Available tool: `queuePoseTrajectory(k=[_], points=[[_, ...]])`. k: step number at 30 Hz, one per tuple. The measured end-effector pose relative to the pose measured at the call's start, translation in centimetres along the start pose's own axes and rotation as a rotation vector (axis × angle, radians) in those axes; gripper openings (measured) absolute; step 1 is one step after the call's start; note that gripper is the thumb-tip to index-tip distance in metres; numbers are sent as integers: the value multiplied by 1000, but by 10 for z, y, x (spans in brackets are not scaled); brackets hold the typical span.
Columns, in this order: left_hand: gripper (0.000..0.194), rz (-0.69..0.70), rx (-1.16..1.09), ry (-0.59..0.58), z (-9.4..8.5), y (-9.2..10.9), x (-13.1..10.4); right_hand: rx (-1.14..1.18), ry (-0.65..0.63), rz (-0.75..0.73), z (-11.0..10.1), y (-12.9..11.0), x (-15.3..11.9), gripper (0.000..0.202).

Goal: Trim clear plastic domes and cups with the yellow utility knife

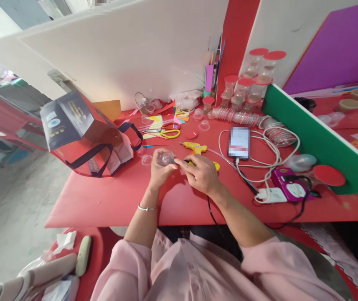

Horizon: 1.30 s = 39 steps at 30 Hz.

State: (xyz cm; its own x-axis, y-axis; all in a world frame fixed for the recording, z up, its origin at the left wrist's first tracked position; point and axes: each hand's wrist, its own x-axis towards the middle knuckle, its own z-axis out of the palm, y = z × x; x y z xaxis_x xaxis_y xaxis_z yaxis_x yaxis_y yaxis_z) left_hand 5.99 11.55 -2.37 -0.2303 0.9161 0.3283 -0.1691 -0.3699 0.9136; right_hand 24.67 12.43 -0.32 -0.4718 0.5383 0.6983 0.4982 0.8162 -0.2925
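Note:
My left hand (159, 169) is closed around a clear plastic dome (165, 158), held just above the red table. My right hand (203, 173) grips a slim dark tool (183, 161), its tip against or very near the dome's right side. The fingers hide most of this tool, so its exact kind is unclear. Just beyond my right hand lies a yellow glue gun (195, 147) with a clear glue stick at its back. A black cord (209, 207) runs down from under my right hand. More clear domes (146, 159) lie left of my left hand.
A red and navy gift bag (81, 129) stands at the left. Yellow-handled scissors (169, 133) lie among paper scraps. To the right are a phone (239, 143), looped white cables, a purple power block (287, 184), stacked clear cups (229, 117) and a green divider (316, 144).

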Motion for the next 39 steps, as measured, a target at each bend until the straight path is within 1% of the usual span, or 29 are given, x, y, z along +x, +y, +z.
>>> queuePoseTrajectory(k=[4,9,12,17,23,31,39], points=[[66,29,1,-9,-2,-3,1,2,19,-18,-2,1,1,39],[68,5,2,-12,-3,-4,2,1,7,-23,-4,3,1,39],[69,-13,-15,-36,-6,-4,2,5,-10,-20,-5,4,1,39],[60,-65,32,-72,-11,1,2,9,-22,-35,-6,5,1,40],[55,-65,70,-72,-8,5,1,-5,-28,-35,-7,5,1,40],[65,-47,79,-59,-6,7,3,8,-44,-30,-8,7,0,41],[65,-67,47,-36,-6,7,3,-18,-48,-4,-5,4,0,41]])
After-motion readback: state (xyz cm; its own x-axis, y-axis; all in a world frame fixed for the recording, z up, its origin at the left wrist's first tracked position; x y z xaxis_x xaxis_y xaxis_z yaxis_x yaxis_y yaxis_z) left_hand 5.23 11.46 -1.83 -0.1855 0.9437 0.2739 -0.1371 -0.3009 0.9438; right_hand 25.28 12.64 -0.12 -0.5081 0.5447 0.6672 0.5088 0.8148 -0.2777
